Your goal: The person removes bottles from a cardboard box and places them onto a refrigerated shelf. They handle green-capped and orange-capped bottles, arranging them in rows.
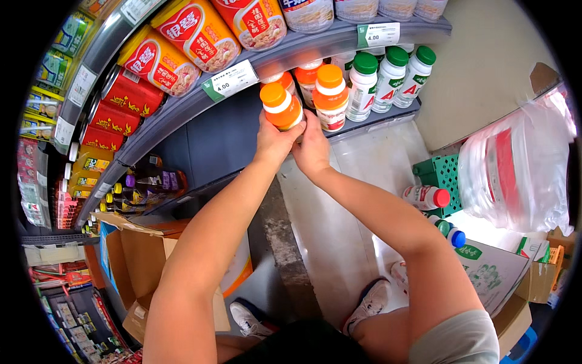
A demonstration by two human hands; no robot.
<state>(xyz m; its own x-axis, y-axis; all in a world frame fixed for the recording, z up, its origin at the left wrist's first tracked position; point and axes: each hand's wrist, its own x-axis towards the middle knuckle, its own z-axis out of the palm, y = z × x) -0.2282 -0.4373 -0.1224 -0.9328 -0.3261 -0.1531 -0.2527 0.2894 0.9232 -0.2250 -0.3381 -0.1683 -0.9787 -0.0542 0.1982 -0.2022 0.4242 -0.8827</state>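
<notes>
An orange-capped plastic drink bottle (283,109) is held over the front of the lower shelf (218,132), tilted to the left. My left hand (275,142) grips its lower part, with the thumb across the front. On its right side, my right hand (313,148) closes around the base, fingers pointing up. Those fingertips come close to a second orange-capped bottle (331,101) standing upright on the shelf; whether they touch it I cannot tell. More orange-capped bottles (309,82) stand behind, partly hidden. To the right is a group of white bottles with green caps (362,88).
Porridge cans (200,38) line the shelf above, over price tags (231,81). An open cardboard box (141,259) sits at lower left. On the right are a green plastic crate (439,177), a red-capped bottle (427,197), plastic-wrapped goods (514,168) and a printed carton (491,273).
</notes>
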